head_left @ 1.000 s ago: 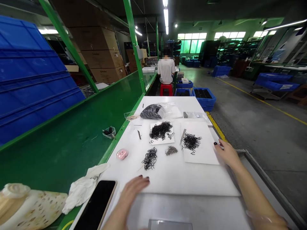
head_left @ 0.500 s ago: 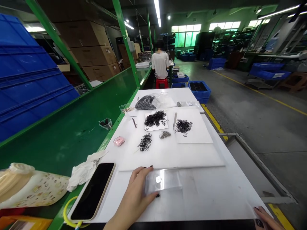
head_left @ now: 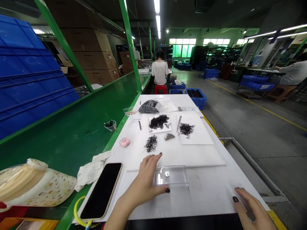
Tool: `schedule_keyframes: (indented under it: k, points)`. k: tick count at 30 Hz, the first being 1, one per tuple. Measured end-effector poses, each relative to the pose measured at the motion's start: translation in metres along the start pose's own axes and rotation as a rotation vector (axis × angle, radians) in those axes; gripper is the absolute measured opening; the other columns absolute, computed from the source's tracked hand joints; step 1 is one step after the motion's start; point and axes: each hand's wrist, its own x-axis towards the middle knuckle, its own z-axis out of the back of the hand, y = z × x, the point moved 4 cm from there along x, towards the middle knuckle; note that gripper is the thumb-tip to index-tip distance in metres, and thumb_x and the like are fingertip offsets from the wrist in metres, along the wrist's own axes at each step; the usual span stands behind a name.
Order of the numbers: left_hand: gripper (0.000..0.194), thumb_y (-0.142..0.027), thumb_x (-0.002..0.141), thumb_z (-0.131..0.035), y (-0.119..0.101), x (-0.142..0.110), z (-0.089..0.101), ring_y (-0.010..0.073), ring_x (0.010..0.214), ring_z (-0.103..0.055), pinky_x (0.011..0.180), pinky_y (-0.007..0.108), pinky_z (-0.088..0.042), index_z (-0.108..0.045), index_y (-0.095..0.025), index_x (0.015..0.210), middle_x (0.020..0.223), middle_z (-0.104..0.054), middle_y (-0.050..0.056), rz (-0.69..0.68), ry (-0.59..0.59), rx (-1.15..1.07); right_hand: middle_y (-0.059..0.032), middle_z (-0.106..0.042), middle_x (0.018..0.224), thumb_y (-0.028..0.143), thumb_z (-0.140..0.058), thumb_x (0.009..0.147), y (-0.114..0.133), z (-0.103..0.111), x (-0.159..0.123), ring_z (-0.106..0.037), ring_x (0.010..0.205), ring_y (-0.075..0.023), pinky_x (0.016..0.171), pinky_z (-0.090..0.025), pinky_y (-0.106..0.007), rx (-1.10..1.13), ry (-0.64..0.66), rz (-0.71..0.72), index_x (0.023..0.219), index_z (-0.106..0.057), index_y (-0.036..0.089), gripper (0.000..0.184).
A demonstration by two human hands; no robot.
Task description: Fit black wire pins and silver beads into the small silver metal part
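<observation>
My left hand (head_left: 146,180) lies flat on the white table, its fingers and thumb at the left edge of a small clear plastic bag (head_left: 171,175) with a tiny white piece inside. My right hand (head_left: 250,207) rests open near the table's front right corner, holding nothing. Beyond the bag lies a white board (head_left: 192,156) with several heaps of small black parts (head_left: 151,143), a little grey heap (head_left: 169,136), and two paper sheets carrying more black parts (head_left: 186,129).
A black phone (head_left: 102,190) lies left of my left hand, beside a white cloth (head_left: 92,169) and a pink object (head_left: 124,142). A green conveyor (head_left: 72,137) runs along the left with blue crates (head_left: 31,80). A seated person (head_left: 160,72) is ahead.
My left hand has slid forward with the clear bag toward the white board. My right hand has come further into view at the front right corner. The camera tilted slightly.
</observation>
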Motion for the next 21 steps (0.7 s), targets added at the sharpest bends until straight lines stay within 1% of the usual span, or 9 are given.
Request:
schedule_keyframes:
  k: [3, 4, 6, 9, 11, 13, 15, 18, 21]
  points:
    - [0.041, -0.036, 0.094, -0.059, 0.005, 0.038, 0.015, 0.0267, 0.119, -0.056, 0.099, 0.050, -0.049, -0.052, -0.021, 0.131, 0.136, -0.053, 0.011, 0.010, -0.050, -0.037, -0.0101, -0.062, 0.130, 0.051, -0.050, 0.090, 0.036, -0.002, 0.025, -0.060, 0.118, -0.0339, 0.086, -0.056, -0.049, 0.041, 0.037, 0.112, 0.121, -0.062, 0.024, 0.042]
    - [0.037, -0.035, 0.095, -0.057, 0.009, 0.054, 0.017, 0.0245, 0.113, -0.060, 0.095, 0.047, -0.052, -0.054, -0.019, 0.128, 0.131, -0.057, 0.011, 0.026, -0.064, -0.041, -0.0097, -0.058, 0.135, 0.046, -0.049, 0.094, 0.056, -0.006, 0.037, -0.055, 0.124, -0.0314, 0.096, -0.052, -0.052, 0.071, 0.045, 0.169, 0.125, -0.059, 0.024, 0.040]
    - [0.032, -0.035, 0.096, -0.057, 0.019, 0.087, 0.017, 0.0211, 0.103, -0.063, 0.088, 0.042, -0.056, -0.058, -0.017, 0.122, 0.122, -0.061, 0.010, 0.070, -0.103, -0.020, -0.0108, -0.055, 0.135, 0.040, -0.053, 0.096, 0.105, -0.019, 0.062, -0.054, 0.124, -0.0265, 0.104, -0.045, -0.052, 0.136, 0.082, 0.304, 0.126, -0.057, 0.019, 0.037]
    - [0.029, -0.035, 0.095, -0.058, 0.027, 0.124, 0.008, 0.0207, 0.102, -0.063, 0.088, 0.042, -0.055, -0.059, -0.017, 0.119, 0.120, -0.062, 0.009, 0.106, -0.175, 0.060, -0.0096, -0.061, 0.122, 0.037, -0.055, 0.096, 0.174, -0.052, 0.105, -0.061, 0.107, -0.0208, 0.093, -0.053, -0.043, 0.207, 0.152, 0.472, 0.119, -0.060, 0.017, 0.031]
    - [0.030, -0.034, 0.095, -0.058, 0.027, 0.134, 0.000, 0.0215, 0.104, -0.063, 0.089, 0.043, -0.055, -0.059, -0.017, 0.119, 0.121, -0.061, 0.009, 0.096, -0.212, 0.111, -0.0081, -0.063, 0.113, 0.036, -0.056, 0.096, 0.202, -0.078, 0.131, -0.063, 0.096, -0.0176, 0.085, -0.056, -0.038, 0.224, 0.161, 0.513, 0.114, -0.061, 0.015, 0.028]
    - [0.030, -0.034, 0.095, -0.058, 0.024, 0.134, -0.011, 0.0214, 0.104, -0.063, 0.089, 0.043, -0.055, -0.060, -0.017, 0.119, 0.121, -0.062, 0.009, 0.066, -0.219, 0.146, -0.0067, -0.064, 0.105, 0.036, -0.057, 0.096, 0.211, -0.102, 0.151, -0.064, 0.089, -0.0158, 0.079, -0.057, -0.035, 0.231, 0.147, 0.507, 0.112, -0.061, 0.014, 0.027]
    - [0.030, -0.034, 0.094, -0.059, 0.022, 0.131, -0.021, 0.0215, 0.103, -0.063, 0.089, 0.043, -0.055, -0.060, -0.017, 0.118, 0.120, -0.062, 0.009, 0.031, -0.209, 0.167, -0.0058, -0.064, 0.101, 0.036, -0.056, 0.096, 0.206, -0.122, 0.161, -0.063, 0.083, -0.0143, 0.074, -0.057, -0.032, 0.238, 0.122, 0.497, 0.111, -0.060, 0.013, 0.028]
    - [0.028, -0.034, 0.095, -0.058, 0.022, 0.127, -0.030, 0.0213, 0.104, -0.063, 0.090, 0.043, -0.055, -0.061, -0.017, 0.116, 0.120, -0.062, 0.009, 0.008, -0.215, 0.179, -0.0054, -0.064, 0.100, 0.036, -0.055, 0.097, 0.188, -0.138, 0.156, -0.063, 0.081, -0.0133, 0.072, -0.056, -0.030, 0.244, 0.090, 0.532, 0.110, -0.060, 0.014, 0.027]
    - [0.026, -0.034, 0.095, -0.058, 0.029, 0.127, -0.032, 0.0208, 0.103, -0.063, 0.089, 0.042, -0.055, -0.061, -0.017, 0.115, 0.119, -0.063, 0.009, 0.026, -0.250, 0.183, -0.0058, -0.064, 0.101, 0.036, -0.055, 0.097, 0.178, -0.144, 0.142, -0.063, 0.083, -0.0138, 0.074, -0.056, -0.031, 0.250, 0.088, 0.634, 0.109, -0.061, 0.015, 0.025]
